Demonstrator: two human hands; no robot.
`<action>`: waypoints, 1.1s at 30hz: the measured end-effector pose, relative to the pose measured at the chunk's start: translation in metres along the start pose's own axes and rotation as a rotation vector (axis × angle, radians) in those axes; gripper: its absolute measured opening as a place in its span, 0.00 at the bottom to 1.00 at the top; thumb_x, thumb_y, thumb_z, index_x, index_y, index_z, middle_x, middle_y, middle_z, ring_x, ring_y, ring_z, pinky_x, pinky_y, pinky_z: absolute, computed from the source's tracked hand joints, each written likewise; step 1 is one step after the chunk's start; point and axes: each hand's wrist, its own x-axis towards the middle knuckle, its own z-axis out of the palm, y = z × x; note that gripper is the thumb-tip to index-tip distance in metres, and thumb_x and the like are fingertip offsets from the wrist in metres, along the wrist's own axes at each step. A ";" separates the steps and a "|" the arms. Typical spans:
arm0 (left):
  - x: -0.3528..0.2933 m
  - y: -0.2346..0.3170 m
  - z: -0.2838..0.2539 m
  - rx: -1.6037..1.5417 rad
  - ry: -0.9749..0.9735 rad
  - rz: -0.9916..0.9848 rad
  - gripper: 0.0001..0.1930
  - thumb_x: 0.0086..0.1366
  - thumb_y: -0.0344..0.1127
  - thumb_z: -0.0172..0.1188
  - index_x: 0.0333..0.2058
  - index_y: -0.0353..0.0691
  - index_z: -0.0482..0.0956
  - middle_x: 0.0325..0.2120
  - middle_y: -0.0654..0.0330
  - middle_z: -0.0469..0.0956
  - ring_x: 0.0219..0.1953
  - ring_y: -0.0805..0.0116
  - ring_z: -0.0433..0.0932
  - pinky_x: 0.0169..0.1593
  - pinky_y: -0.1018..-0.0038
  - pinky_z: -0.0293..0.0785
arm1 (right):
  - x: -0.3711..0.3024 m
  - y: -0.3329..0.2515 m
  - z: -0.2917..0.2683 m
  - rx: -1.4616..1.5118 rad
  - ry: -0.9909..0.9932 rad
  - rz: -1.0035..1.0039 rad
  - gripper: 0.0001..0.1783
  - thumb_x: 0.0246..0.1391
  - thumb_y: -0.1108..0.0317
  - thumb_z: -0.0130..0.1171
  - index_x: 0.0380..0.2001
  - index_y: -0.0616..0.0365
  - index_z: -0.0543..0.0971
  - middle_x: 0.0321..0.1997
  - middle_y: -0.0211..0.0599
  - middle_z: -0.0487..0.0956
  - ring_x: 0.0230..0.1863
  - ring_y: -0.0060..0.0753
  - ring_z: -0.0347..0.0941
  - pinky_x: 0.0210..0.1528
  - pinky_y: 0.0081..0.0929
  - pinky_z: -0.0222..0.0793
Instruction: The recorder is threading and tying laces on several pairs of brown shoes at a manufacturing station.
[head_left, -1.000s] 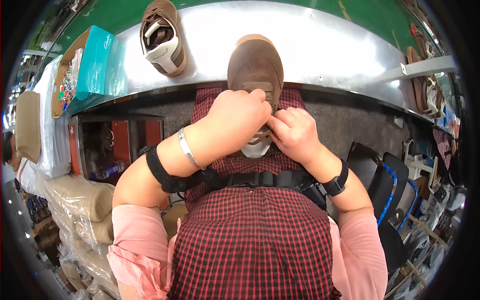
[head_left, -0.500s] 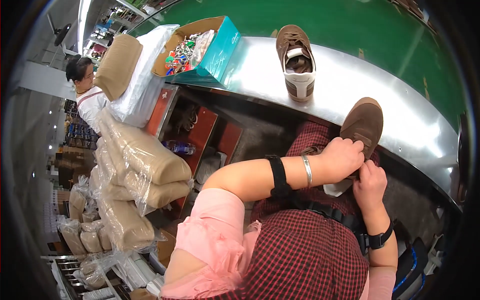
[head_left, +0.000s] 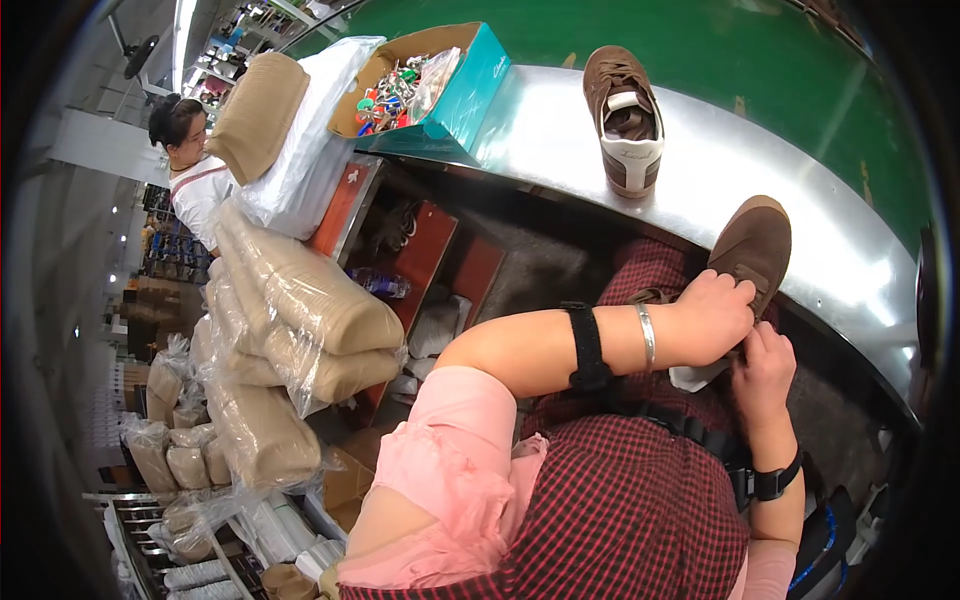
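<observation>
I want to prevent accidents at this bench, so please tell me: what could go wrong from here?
The brown lace-up shoe at the bare left hand and right hand overlaps the edge of the shiny silver metal bench, so it might slip if both loosen. The open teal cardboard box holds many small, colourful items; a bump could possibly spill them.

Box point(head_left: 478, 92) at left end of bench point(head_left: 555, 130), first shoe point(head_left: 628, 172) right of box, second shoe point(head_left: 750, 242) farther right
</observation>
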 end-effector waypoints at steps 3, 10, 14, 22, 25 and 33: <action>0.005 0.008 0.008 0.045 -0.011 -0.054 0.04 0.47 0.33 0.59 0.23 0.44 0.79 0.30 0.60 0.71 0.33 0.62 0.72 0.36 0.67 0.67 | -0.001 0.003 -0.004 -0.006 -0.003 -0.001 0.19 0.24 0.76 0.61 0.29 0.58 0.74 0.25 0.37 0.68 0.26 0.43 0.66 0.28 0.35 0.60; -0.007 0.003 0.010 -0.300 0.329 -0.033 0.16 0.47 0.25 0.52 0.38 0.44 0.76 0.26 0.60 0.76 0.29 0.55 0.72 0.32 0.60 0.65 | 0.005 0.000 -0.009 0.024 0.072 -0.007 0.18 0.29 0.72 0.61 0.32 0.52 0.77 0.26 0.31 0.72 0.26 0.36 0.69 0.27 0.32 0.62; -0.005 0.004 -0.001 -0.256 0.168 -0.027 0.19 0.46 0.26 0.55 0.41 0.42 0.74 0.28 0.58 0.76 0.30 0.54 0.71 0.35 0.61 0.64 | 0.003 0.002 -0.004 0.048 0.106 -0.028 0.15 0.33 0.70 0.61 0.32 0.52 0.78 0.24 0.28 0.71 0.24 0.31 0.70 0.26 0.30 0.61; -0.007 0.011 -0.014 -0.274 -0.049 0.010 0.33 0.42 0.28 0.58 0.53 0.41 0.67 0.36 0.57 0.75 0.36 0.55 0.69 0.43 0.64 0.63 | -0.003 0.011 0.002 0.066 0.161 -0.026 0.09 0.32 0.71 0.60 0.23 0.54 0.74 0.22 0.31 0.70 0.20 0.33 0.70 0.23 0.29 0.63; -0.007 0.014 0.003 -0.217 0.025 0.030 0.33 0.42 0.27 0.58 0.53 0.40 0.67 0.34 0.60 0.75 0.36 0.58 0.69 0.42 0.65 0.62 | -0.002 0.012 0.003 0.083 0.169 -0.006 0.09 0.33 0.71 0.60 0.24 0.56 0.74 0.24 0.33 0.72 0.21 0.35 0.72 0.24 0.30 0.67; 0.013 0.005 0.012 -0.131 0.074 -0.036 0.20 0.44 0.24 0.57 0.40 0.45 0.74 0.25 0.59 0.75 0.31 0.57 0.73 0.37 0.64 0.66 | -0.006 0.015 -0.008 0.461 0.122 0.157 0.13 0.40 0.72 0.61 0.34 0.57 0.75 0.26 0.37 0.74 0.25 0.39 0.74 0.27 0.29 0.70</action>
